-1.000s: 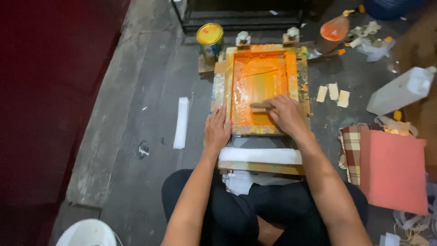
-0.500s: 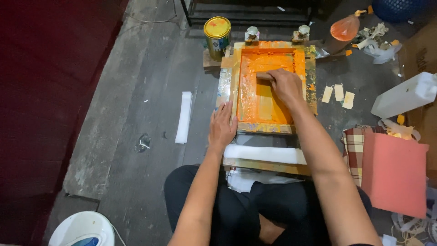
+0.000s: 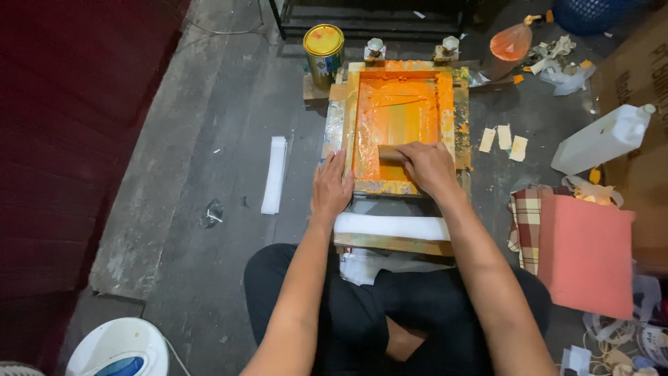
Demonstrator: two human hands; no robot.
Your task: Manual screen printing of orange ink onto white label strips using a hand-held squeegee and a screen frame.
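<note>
A wooden printing frame (image 3: 346, 111) smeared with orange ink lies on the floor in front of me. My right hand (image 3: 430, 167) grips a small wooden squeegee (image 3: 390, 153) and presses it on the inked screen near the frame's near edge. My left hand (image 3: 332, 186) lies flat on the frame's near left corner, holding it down. Under the frame's near end a white sheet (image 3: 390, 226) rests on a wooden board (image 3: 390, 244).
A yellow-lidded tin (image 3: 323, 54) stands beyond the frame's left corner. An orange-filled bag (image 3: 511, 43), paper scraps (image 3: 504, 139), a white jug (image 3: 602, 139) and a salmon-coloured pad (image 3: 584, 254) lie to the right. A white foam strip (image 3: 275, 174) lies left, a white appliance (image 3: 118, 348) at lower left.
My right hand pushed the squeegee to the far end of the screen, then pulled it back to the near end. My left hand stayed on the frame's corner.
</note>
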